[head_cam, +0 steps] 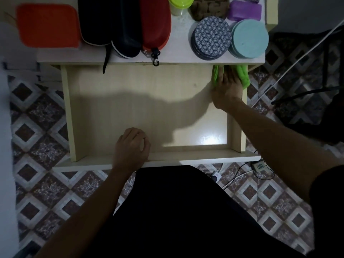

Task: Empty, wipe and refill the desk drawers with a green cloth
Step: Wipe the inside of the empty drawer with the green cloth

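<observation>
A pale wood-grain laminate drawer [130, 101] stands pulled out from under the desk top [178, 56], its smooth floor bare, with a bright glare near the front right corner. Along the desk top's back run a rounded orange case [48, 25], two dark zipped cases [111, 25] and a red zipped case [155, 23]. Toward its right edge stand two stacks of round coasters, one dark with a white star pattern [211, 37], one plain pale blue [249, 39]. The right hand [226, 86] lies flat with straight fingers, pressing the crumpled green cloth [242, 75] into the drawer's back right corner. The left hand [132, 146] rests on the drawer's front edge, fingers loosely curled over it.
</observation>
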